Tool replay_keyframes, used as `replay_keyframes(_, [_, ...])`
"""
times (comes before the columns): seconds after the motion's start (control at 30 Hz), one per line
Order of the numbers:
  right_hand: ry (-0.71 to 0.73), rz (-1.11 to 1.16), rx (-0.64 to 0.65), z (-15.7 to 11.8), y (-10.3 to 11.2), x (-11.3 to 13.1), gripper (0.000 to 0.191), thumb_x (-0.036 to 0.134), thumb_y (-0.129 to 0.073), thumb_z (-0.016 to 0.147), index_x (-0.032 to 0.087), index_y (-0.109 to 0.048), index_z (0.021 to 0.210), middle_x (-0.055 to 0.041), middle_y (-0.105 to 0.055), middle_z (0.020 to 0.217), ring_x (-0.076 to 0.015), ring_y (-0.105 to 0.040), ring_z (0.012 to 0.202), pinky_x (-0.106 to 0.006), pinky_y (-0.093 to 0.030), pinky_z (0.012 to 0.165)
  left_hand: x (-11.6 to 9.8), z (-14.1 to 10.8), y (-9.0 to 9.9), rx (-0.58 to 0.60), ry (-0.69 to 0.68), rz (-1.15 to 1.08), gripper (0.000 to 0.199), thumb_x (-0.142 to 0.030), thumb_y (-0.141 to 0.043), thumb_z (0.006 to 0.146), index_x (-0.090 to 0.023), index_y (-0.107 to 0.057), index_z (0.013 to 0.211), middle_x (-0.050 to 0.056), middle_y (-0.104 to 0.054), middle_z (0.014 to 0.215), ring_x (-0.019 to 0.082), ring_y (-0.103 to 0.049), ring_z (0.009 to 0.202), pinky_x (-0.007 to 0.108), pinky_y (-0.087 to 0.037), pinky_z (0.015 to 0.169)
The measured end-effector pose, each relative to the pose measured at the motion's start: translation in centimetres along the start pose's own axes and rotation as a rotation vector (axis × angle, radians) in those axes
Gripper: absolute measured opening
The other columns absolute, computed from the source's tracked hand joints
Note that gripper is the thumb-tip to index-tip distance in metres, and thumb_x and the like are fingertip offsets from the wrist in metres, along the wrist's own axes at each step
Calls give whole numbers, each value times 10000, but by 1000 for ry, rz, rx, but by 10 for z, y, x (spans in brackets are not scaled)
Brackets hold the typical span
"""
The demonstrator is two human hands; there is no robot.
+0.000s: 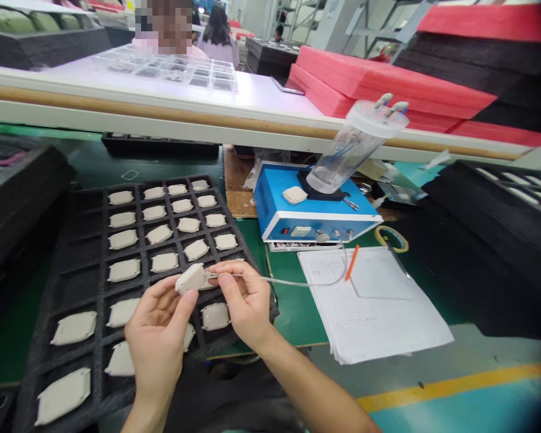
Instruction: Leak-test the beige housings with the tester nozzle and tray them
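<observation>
Left hand (pixel 162 328) closed on beige case (pixel 190 278), right hand (pixel 247 300) pinching thin tube (pixel 293 283), green table (pixel 293 313), busy workshop.

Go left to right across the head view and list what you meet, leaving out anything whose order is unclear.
Dark foam stack, left hand, cream piece, right hand holding a thin tube, orange stick, tape roll, black foam stack.
</observation>
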State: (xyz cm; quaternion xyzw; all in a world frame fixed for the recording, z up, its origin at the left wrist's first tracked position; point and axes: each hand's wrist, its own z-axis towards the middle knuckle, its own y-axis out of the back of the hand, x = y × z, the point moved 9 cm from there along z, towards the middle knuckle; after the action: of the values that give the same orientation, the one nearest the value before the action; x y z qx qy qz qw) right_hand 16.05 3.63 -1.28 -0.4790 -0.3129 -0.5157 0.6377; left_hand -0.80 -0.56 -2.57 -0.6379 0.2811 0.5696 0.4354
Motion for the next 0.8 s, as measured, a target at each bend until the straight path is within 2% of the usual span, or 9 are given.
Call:
replay_keyframes(0.1, [26,-43,-25,-9,6,6,122,257,-656,977,221,-768,947,-49,-782,956,-170,-757,876,-297,-651,787,-16,-1,4,46,-35,132,280,-291,-830,820,-185,-731,1060,58,-814,1028,188,-785,928,252,-629,846])
replay_keyframes(0.17, [27,-66,-76,-14,14,5,116,259,-669,974,216,-774,948,-49,-779,955,-175,-756,888,-307,-656,785,-36,7,17,62,-123,347,258,-302,-753,869,-181,-735,1097,76,-801,1051,207,-768,944,304,-619,863])
replay_keyframes(0.3, [-39,-30,-102,-19,18,-4,103,281,-712,950,200,-775,946,-47,-773,951,-178,-768,855,-318,-669,765,-80,40,78,-81,-327,926,336,-276,-631,902,-178,-715,1213,94,-764,1084,246,-704,1020,395,-552,947])
replay_keyframes(0.37, [-58,-17,-88,-21,17,-4,111,295,-727,939,195,-777,940,-46,-774,938,-177,-770,836,-317,-674,756,-84,59,108,-126,-303,1059,346,-275,-584,910,-171,-697,1220,89,-767,1023,250,-706,981,395,-556,902])
replay_keyframes(0.43, [-69,-16,-76,-22,16,-3,124,307,-733,935,192,-779,938,-47,-776,926,-178,-772,826,-316,-677,744,-78,74,125,-122,-268,1101,322,-266,-570,900,-167,-703,1176,88,-776,964,253,-720,932,387,-570,851])
replay_keyframes(0.53, [-82,-34,-76,-23,17,-1,143,326,-735,933,191,-780,933,-48,-776,914,-177,-774,812,-309,-675,730,-72,78,131,-128,-282,1161,330,-261,-587,880,-173,-713,1173,124,-776,1068,296,-707,1051,443,-558,944])
replay_keyframes(0.67, [-118,-52,-86,-23,19,-3,176,357,-740,925,185,-778,937,-52,-780,913,-178,-775,805,-309,-669,740,-81,55,130,-178,-357,1255,436,-247,-478,949,-137,-637,1339,184,-684,1345,336,-619,1258,524,-492,1077])
replay_keyframes(0.73, [-128,-56,-75,-24,18,-4,192,372,-743,920,183,-778,933,-53,-782,906,-177,-776,799,-301,-667,730,-87,43,122,-148,-384,1304,425,-225,-473,951,-106,-650,1318,199,-691,1337,345,-629,1250,538,-480,1096])
replay_keyframes(0.8, [-140,-64,-61,-24,17,-5,209,386,-745,916,181,-779,931,-54,-785,903,-174,-776,789,-287,-663,718,-94,39,104,-80,-412,1353,378,-208,-513,935,-103,-696,1248,194,-710,1318,343,-649,1236,521,-488,1100])
